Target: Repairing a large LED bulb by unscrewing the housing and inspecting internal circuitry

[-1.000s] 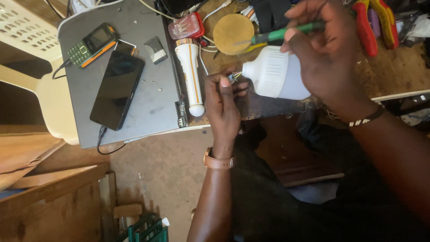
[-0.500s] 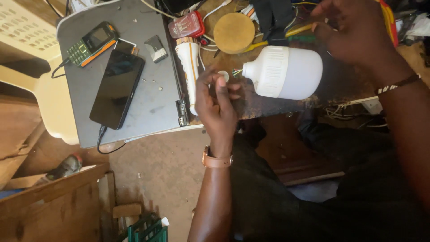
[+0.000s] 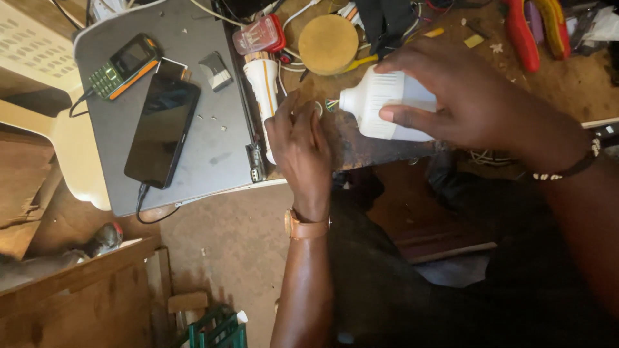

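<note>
The right hand (image 3: 480,106), no longer holding the green-handled tool, now wraps its fingers around the white plastic bulb housing (image 3: 387,106); left hand (image 3: 300,145) fingers pinch its wired base end.

Bulb housing (image 3: 387,106) in right hand (image 3: 477,103): white plastic, matt, smooth w/ fine ribbed slots. Laptop lid (image 3: 213,154) at left: grey, matt, scuffed, dusty specks. Smartphone (image 3: 162,129) on it: black glass, glossy. Keypad phone (image 3: 122,64): plastic, glossy screen. Torch (image 3: 264,84): white plastic, smooth. Round disc (image 3: 327,44) far: tan, matt, looks like wood. Pliers handles (image 3: 522,32) far right: red plastic, shiny. Watch strap (image 3: 306,227) on left wrist: brown leather.
</note>
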